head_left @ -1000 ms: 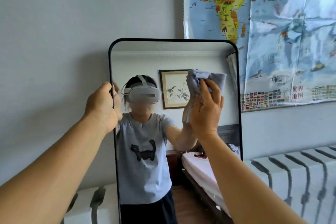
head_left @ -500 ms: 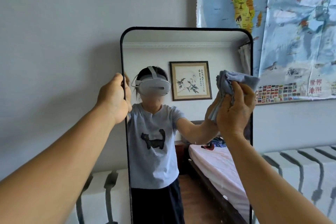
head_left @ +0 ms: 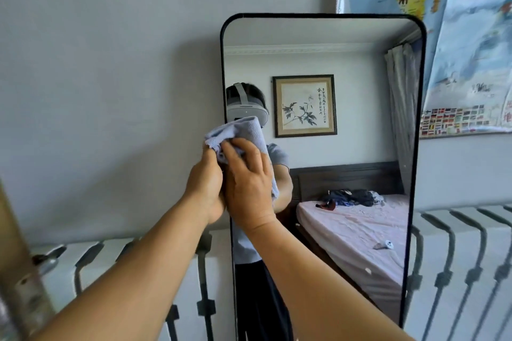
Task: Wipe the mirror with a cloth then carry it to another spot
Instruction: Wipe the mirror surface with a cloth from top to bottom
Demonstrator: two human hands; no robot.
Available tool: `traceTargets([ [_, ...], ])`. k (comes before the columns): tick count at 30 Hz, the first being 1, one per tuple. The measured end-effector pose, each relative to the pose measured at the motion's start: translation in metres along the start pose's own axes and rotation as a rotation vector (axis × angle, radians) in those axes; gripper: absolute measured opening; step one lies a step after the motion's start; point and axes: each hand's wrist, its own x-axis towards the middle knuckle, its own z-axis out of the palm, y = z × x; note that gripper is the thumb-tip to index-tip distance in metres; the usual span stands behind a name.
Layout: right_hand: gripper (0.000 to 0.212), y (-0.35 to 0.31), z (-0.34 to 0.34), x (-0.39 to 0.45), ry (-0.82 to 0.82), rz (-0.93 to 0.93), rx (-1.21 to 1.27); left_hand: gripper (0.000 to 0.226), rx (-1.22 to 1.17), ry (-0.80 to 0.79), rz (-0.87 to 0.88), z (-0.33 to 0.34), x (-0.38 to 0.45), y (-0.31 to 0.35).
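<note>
A tall mirror [head_left: 360, 36] with a thin black frame and rounded corners leans upright against the grey wall. My left hand [head_left: 206, 188] grips its left edge about halfway up. My right hand [head_left: 248, 183] presses a pale blue cloth [head_left: 241, 131] flat against the glass at that same left edge, right beside my left hand and touching it. The cloth bunches above my fingers and hangs down behind my palm. The glass reflects a person wearing a headset, a framed picture and a bed.
A large world map [head_left: 454, 36] hangs on the wall behind the mirror's upper right. White radiators [head_left: 457, 257] with black brackets run along the wall on both sides of the mirror. A pale post [head_left: 16, 271] stands at the far left edge.
My right hand has swept the cloth from the mirror's right side across to its left edge, next to my left hand. The view has shifted left, so the mirror sits further right.
</note>
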Motion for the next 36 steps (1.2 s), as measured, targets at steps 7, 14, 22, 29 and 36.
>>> traceTargets([
  [7, 0.040, -0.003, -0.010, -0.006, -0.060, -0.041, 0.011, 0.043, -0.091, 0.016, 0.004, -0.008, -0.010, -0.009],
  [14, 0.038, 0.050, -0.057, -0.014, 0.005, 0.191, -0.020, 0.027, 0.030, 0.150, 0.070, -0.001, 0.001, -0.022],
  [22, 0.036, 0.123, -0.123, 0.002, 0.178, 0.458, -0.034, 0.026, 0.022, 0.240, 0.083, 0.019, 0.001, -0.030],
  [29, 0.038, 0.174, -0.171, -0.003, 0.242, 0.542, -0.093, 0.035, 0.145, 0.334, 0.175, 0.034, -0.020, -0.028],
  [36, 0.036, 0.175, -0.167, -0.014, 0.288, 0.593, -0.104, 0.036, 0.243, 0.412, 0.120, 0.035, -0.037, -0.046],
])
